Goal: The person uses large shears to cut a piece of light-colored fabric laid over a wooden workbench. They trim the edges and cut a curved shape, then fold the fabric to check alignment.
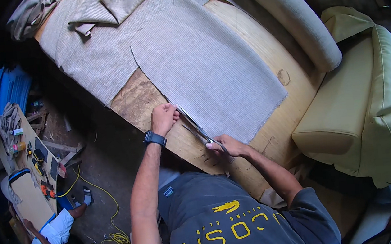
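Note:
A piece of grey, finely ribbed fabric lies flat on the wooden tabletop. My right hand grips a pair of scissors by the handles. Their long blades run along the fabric's near left edge, pointing up toward my left hand. Close to the blade tips, my left hand has its fingers pinched together at that edge; the bit of fabric between them is mostly hidden. A dark watch is on my left wrist.
More grey fabric covers the table's far left, with a folded piece on top. A long padded roll lies along the far right. Beside it stands a yellow-green upholstered seat. At lower left, another person sits near a tool-strewn bench.

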`<state>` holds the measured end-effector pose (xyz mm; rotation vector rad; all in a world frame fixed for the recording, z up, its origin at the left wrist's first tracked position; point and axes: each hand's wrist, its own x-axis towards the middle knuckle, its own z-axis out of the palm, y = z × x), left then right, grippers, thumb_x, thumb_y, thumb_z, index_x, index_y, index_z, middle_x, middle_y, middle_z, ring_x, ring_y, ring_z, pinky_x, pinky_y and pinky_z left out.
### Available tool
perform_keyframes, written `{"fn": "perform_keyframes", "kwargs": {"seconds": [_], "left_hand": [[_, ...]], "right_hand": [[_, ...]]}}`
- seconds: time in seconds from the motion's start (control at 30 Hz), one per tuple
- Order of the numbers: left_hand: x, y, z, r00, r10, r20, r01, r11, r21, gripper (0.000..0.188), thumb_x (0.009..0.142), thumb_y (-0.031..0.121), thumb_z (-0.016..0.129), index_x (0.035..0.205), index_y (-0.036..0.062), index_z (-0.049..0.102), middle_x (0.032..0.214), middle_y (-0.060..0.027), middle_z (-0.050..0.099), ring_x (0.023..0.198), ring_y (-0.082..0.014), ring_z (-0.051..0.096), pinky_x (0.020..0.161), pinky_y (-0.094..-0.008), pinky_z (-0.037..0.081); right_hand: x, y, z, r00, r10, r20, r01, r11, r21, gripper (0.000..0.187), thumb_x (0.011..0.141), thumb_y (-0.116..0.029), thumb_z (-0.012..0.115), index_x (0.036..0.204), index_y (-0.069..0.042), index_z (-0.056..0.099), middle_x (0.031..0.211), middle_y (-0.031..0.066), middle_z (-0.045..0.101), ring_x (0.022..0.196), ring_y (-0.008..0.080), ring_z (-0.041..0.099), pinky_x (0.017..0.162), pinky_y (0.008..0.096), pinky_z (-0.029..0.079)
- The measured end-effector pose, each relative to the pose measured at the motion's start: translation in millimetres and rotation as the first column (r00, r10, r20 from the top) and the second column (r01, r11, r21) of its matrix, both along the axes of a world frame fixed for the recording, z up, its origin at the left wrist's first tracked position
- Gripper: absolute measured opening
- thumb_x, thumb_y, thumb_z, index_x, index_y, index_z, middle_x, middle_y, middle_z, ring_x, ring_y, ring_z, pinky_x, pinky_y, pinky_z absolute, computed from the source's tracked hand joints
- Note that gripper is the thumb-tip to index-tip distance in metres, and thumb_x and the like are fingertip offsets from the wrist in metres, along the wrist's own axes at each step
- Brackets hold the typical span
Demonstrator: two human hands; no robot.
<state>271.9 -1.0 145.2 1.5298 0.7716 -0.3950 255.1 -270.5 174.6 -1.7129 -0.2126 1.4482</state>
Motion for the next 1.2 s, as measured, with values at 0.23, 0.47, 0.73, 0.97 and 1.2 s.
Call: {"fn": "perform_keyframes", "kwargs": {"seconds": [0.23,0.47,0.73,0.97,1.2], "left_hand": [[1,7,-11,1.000,-0.003,0.004,0.003,0.999,-0.039,0.020,0.093,0.017,0.056,0.098,-0.0018,0.061,0.079,-0.0082,0.068,0.066,-0.0132,0.065,0.057,-0.0245,0.053],[5,12,-11,0.997,-0.076,-0.021,0.076,0.997,-0.003,0.021,0.092,0.016,0.054,0.097,-0.0037,0.061,0.077,-0.0094,0.067,0.065,-0.0144,0.066,0.056,-0.0257,0.054],[8,19,-6,0.994,-0.107,-0.018,0.106,0.993,-0.055,0.020,0.091,0.016,0.055,0.089,-0.0034,0.062,0.069,-0.0074,0.065,0.060,-0.0130,0.064,0.052,-0.0248,0.053],[10,22,1,0.987,-0.159,0.007,0.159,0.987,-0.027,0.018,0.092,0.015,0.054,0.083,-0.0005,0.059,0.069,-0.0056,0.062,0.060,-0.0121,0.063,0.053,-0.0239,0.052],[2,34,-16,0.866,-0.490,0.096,0.469,0.864,0.184,0.024,0.084,0.016,0.053,0.067,-0.0001,0.060,0.059,-0.0077,0.061,0.053,-0.0133,0.058,0.054,-0.0294,0.047]], "right_hand": [[18,21,6,0.994,0.059,0.091,-0.054,0.997,-0.053,0.064,0.083,-0.068,0.057,0.072,-0.004,0.061,0.060,0.0021,0.053,0.058,0.0143,0.052,0.053,0.0329,0.042],[15,23,-1,0.983,0.030,0.179,-0.016,0.997,-0.079,0.063,0.082,-0.064,0.062,0.065,-0.004,0.059,0.054,0.0000,0.046,0.054,0.0122,0.046,0.049,0.0343,0.036],[19,33,6,0.985,0.026,0.171,-0.007,0.994,-0.112,0.062,0.082,-0.061,0.065,0.063,-0.003,0.059,0.053,-0.0016,0.043,0.051,0.0112,0.042,0.048,0.0329,0.035],[28,47,2,0.982,0.000,0.188,0.019,0.995,-0.100,0.064,0.080,-0.065,0.064,0.060,-0.005,0.059,0.052,0.0002,0.046,0.051,0.0124,0.046,0.049,0.0339,0.038],[15,41,-2,0.825,0.173,0.538,-0.078,0.978,-0.195,0.067,0.078,-0.069,0.060,0.075,-0.003,0.066,0.070,0.0206,0.065,0.071,0.0391,0.065,0.064,0.0489,0.049]]}}
